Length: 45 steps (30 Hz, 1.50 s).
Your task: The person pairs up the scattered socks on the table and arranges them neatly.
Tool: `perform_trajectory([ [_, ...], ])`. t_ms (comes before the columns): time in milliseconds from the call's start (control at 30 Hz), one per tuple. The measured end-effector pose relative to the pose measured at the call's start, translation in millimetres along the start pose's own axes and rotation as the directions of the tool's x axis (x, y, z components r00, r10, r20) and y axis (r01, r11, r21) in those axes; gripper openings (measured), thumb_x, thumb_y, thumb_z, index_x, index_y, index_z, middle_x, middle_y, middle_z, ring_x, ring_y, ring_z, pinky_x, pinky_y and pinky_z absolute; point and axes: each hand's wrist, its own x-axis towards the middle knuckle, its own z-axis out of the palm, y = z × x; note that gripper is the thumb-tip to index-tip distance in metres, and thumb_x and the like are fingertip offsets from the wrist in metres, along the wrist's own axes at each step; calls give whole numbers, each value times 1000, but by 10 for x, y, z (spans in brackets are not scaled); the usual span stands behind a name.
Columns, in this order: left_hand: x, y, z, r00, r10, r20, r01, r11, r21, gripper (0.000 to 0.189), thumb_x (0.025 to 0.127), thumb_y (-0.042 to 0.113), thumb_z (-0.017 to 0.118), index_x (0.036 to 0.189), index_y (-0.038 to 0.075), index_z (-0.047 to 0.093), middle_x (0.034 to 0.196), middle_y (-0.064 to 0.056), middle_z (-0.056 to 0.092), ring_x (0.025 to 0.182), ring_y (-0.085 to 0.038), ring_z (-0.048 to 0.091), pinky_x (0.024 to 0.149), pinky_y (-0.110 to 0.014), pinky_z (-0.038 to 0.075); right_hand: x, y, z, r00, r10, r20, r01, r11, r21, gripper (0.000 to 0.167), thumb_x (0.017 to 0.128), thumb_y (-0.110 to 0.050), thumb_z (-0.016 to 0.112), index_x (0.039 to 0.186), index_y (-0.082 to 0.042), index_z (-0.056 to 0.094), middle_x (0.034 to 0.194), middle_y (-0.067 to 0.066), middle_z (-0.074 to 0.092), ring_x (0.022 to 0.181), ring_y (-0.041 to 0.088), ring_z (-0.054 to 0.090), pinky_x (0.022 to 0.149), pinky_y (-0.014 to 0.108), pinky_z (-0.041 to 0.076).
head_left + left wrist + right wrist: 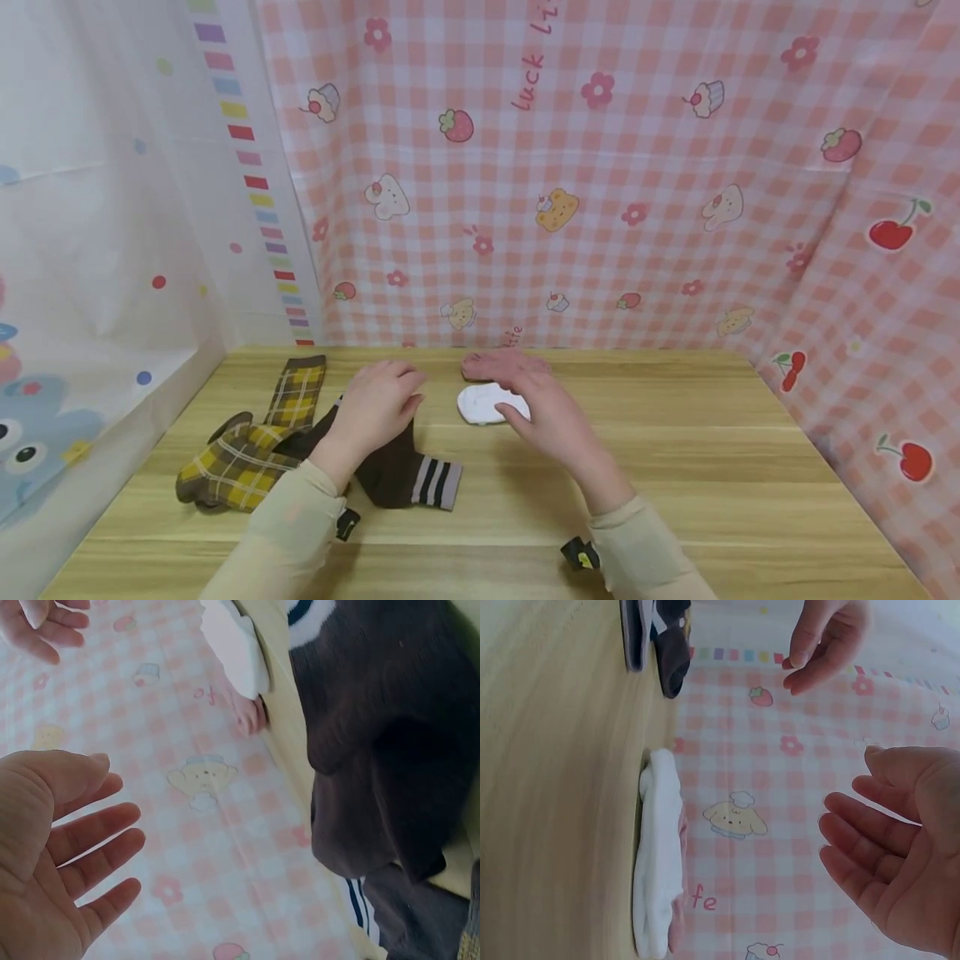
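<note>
My left hand hovers over dark brown socks with striped cuffs, its fingers loosely bent around nothing. To the right, my right hand is held above the table beside a white sock, partly covering it in the head view. Relaxed, spread fingers show on that hand in the right wrist view, with nothing in them. Behind the white sock lies a pink sock, partly hidden by the right hand. Yellow-and-brown plaid socks lie left of the dark ones, partly overlapping them.
The wooden table meets a pink checked curtain at the back. A white dotted curtain hangs on the left side. Black wrist straps show near both sleeves.
</note>
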Motion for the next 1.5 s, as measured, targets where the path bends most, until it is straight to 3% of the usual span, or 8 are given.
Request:
perform_trajectory([
  [133, -5, -53, 6, 1000, -21, 1, 21, 1000, 16, 22, 83, 13, 80, 104, 7, 74, 100, -9, 70, 92, -31, 65, 81, -49, 51, -11, -41, 50, 998, 55, 13, -55, 998, -8, 66, 83, 4, 77, 141, -20, 54, 143, -6, 52, 124, 16, 53, 95, 33, 49],
  [233, -6, -84, 12, 1000, -29, -8, 29, 999, 26, 21, 82, 11, 80, 102, 7, 74, 99, -10, 70, 91, -32, 64, 79, -50, 51, -24, -90, 88, 994, 110, 19, -108, 992, -67, 46, 85, -4, 78, 128, -7, 62, 128, 5, 63, 114, 21, 60, 96, 36, 49],
  [367, 0, -127, 21, 999, -30, -20, 31, 999, 39, 20, 81, 10, 80, 99, 6, 73, 98, -11, 69, 91, -33, 64, 79, -51, 51, -31, -158, 130, 983, 181, 43, -173, 974, -148, 34, 88, -14, 76, 118, -2, 66, 113, 9, 67, 109, 25, 61, 96, 41, 48],
  [733, 66, -273, 64, 997, -80, 14, 78, 994, 78, 16, 84, 11, 77, 99, 6, 72, 99, -12, 69, 89, -34, 63, 79, -51, 50, 18, -243, 270, 982, 158, 104, -139, 975, -172, 33, 91, -18, 73, 120, -5, 66, 118, 9, 68, 114, 27, 60, 101, 41, 44],
  [1167, 106, -401, 204, 981, -170, 88, 164, 983, 78, 21, 86, 13, 77, 105, 5, 73, 103, -13, 69, 93, -34, 63, 83, -52, 50, 41, -310, 445, 962, 171, 215, -127, 971, -203, 36, 93, -22, 71, 125, -7, 64, 118, 7, 67, 114, 24, 59, 101, 38, 44],
  [1500, 78, -454, 358, 968, -211, 136, 203, 977, 69, 19, 85, 13, 77, 101, 6, 71, 96, -13, 67, 86, -34, 63, 76, -51, 51, 46, -327, 621, 915, 218, 339, -124, 953, -278, 35, 92, -26, 72, 122, -10, 66, 116, 4, 67, 111, 23, 60, 95, 35, 48],
])
